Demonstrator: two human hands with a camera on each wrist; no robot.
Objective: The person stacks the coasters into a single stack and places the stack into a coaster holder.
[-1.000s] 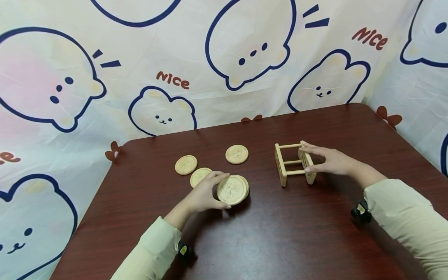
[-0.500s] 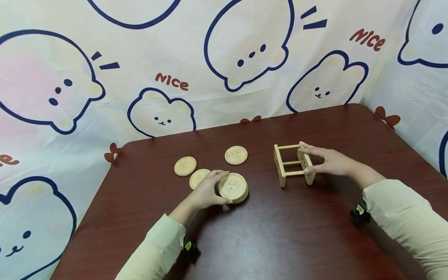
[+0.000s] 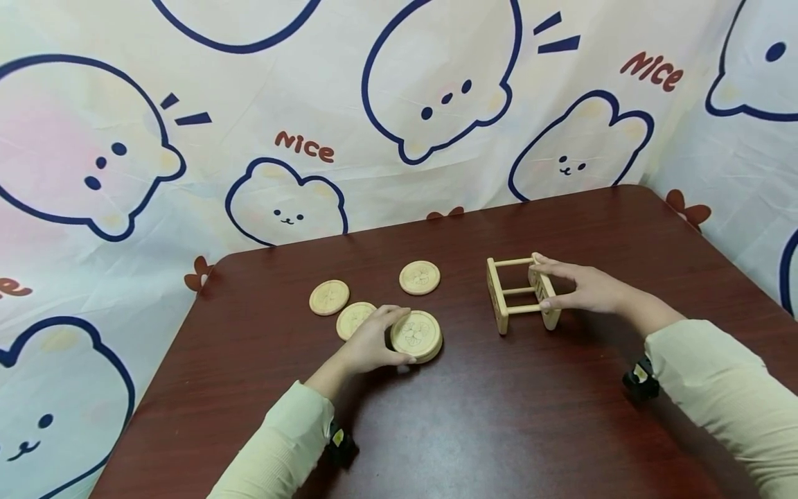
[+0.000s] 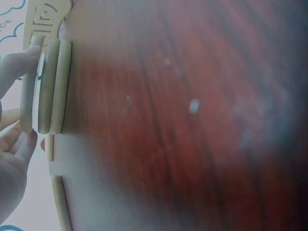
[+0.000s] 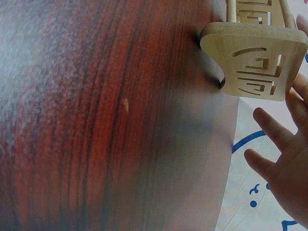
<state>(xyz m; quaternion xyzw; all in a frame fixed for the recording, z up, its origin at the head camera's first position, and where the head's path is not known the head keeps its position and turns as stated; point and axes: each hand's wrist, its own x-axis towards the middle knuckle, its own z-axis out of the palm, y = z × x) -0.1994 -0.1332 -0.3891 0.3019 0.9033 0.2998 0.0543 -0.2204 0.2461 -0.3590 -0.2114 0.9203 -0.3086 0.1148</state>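
Soft, even light fills the head view, bright on the printed backdrop and duller on the dark desk, which carries a faint sheen near its front edge. Short, soft shadows lie under the coaster stack and the wooden rack. The head view is sharp, with slight bending at its borders. Both wrist views are hazy: the desk grain smears, pale glare patches wash over it, and the fingers are out of focus.
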